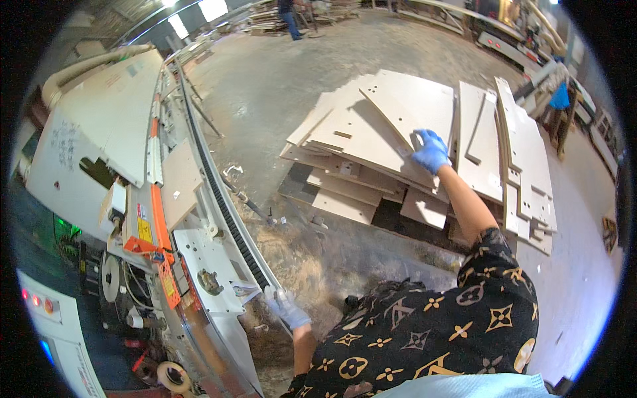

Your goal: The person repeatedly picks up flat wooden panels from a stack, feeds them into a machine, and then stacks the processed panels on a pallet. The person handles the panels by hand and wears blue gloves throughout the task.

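My right hand (431,151), in a blue glove, reaches out over a stack of pale boards (405,99). Its fingers are curled at the near end of a narrow board strip (385,116) that lies slantwise on top of the stack. My left hand (286,307), in a paler glove, is low beside the long machine. Its fingers are stretched out against the edge next to the black track (229,222), holding nothing. On the machine's side rests another pale board (180,184).
To the left runs an edge-banding machine with a white hood (109,113), an orange rail (158,212) and a control panel (50,305). More narrow boards (524,152) are stacked at the right. Far off stands a person (290,18) near timber piles.
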{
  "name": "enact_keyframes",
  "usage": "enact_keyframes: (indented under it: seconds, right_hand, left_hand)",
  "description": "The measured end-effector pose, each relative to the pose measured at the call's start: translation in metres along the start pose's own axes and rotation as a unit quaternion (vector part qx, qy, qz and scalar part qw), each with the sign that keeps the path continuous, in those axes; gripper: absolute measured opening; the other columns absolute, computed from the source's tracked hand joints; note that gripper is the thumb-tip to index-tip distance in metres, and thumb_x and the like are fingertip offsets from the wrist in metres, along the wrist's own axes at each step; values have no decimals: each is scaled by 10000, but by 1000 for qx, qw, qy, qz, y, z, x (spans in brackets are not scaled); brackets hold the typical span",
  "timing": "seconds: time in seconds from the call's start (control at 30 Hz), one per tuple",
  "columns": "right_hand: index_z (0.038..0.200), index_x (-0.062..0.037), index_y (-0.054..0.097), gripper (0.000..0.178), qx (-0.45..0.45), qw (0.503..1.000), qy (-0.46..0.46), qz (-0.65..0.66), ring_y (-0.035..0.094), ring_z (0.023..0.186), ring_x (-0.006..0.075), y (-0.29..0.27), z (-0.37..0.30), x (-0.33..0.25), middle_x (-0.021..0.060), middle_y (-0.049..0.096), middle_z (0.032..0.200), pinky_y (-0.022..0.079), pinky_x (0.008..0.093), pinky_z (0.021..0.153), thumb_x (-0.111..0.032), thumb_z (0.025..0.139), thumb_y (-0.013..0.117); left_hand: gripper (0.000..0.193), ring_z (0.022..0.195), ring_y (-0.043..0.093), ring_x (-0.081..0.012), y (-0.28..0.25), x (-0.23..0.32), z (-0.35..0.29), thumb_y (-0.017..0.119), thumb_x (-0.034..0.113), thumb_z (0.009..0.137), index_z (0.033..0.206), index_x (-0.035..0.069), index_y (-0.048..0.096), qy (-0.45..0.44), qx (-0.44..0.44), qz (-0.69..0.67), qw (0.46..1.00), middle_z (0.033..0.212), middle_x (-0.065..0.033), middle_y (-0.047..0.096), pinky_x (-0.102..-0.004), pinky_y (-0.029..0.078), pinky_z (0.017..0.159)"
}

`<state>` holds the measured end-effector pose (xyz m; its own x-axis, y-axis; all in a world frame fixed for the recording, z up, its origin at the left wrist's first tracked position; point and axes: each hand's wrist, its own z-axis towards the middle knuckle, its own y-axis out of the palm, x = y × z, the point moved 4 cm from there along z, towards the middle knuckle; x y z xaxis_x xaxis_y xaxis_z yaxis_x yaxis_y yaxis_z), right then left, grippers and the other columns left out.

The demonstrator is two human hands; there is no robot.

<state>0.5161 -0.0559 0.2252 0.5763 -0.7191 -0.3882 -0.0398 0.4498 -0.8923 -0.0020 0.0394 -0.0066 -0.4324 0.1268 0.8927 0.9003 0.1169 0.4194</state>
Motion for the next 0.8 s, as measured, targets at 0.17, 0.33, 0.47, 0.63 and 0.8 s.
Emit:
enact_keyframes:
  seconds: [0.17, 0.33, 0.47, 0.63, 0.8]
  right_hand:
    - [1273, -146, 527, 661, -103, 956, -187, 200, 477, 1198, 275, 30, -61, -53, 124, 516, 1268, 410, 392, 1038, -115, 639, 712]
    - [1315, -177, 524, 778, -217, 867, -411, 179, 447, 1239, 345, 82, -146, -133, 170, 441, 1370, 378, 429, 1044, -139, 567, 732]
    - [1296, -199, 531, 761, -301, 768, -558, 95, 419, 1263, 378, 88, -232, -180, 206, 403, 1391, 408, 405, 1047, -177, 581, 791]
    - [1311, -273, 507, 743, -386, 684, -617, 38, 397, 1277, 371, 133, -299, -214, 161, 349, 1434, 387, 436, 1059, -225, 621, 781]
    - [1324, -266, 497, 739, -341, 628, -699, 4, 397, 1275, 382, 158, -358, -286, 174, 319, 1452, 343, 449, 1071, -298, 631, 753]
  left_hand:
    - [482, 1167, 445, -139, -2, 1, -9, 575, 213, 912, 1359, 129, 418, 1, -26, -18, 1000, 1345, -31, 406, -317, 420, 985]
    - [515, 1088, 498, -136, 27, 29, -10, 623, 250, 870, 1337, 140, 435, -42, -56, -20, 997, 1260, -35, 475, -313, 488, 892]
    - [602, 1112, 564, -221, 30, 50, -39, 620, 286, 891, 1411, 147, 350, -51, -30, -93, 994, 1294, -89, 514, -380, 506, 883]
    - [462, 1072, 585, -232, -29, 34, -37, 605, 248, 897, 1315, 170, 425, -68, 139, -162, 975, 1211, -68, 560, -406, 526, 833]
    - [359, 971, 597, -186, -116, 40, -3, 606, 245, 887, 1215, 150, 497, -45, 219, -229, 947, 1103, -46, 595, -364, 532, 712]
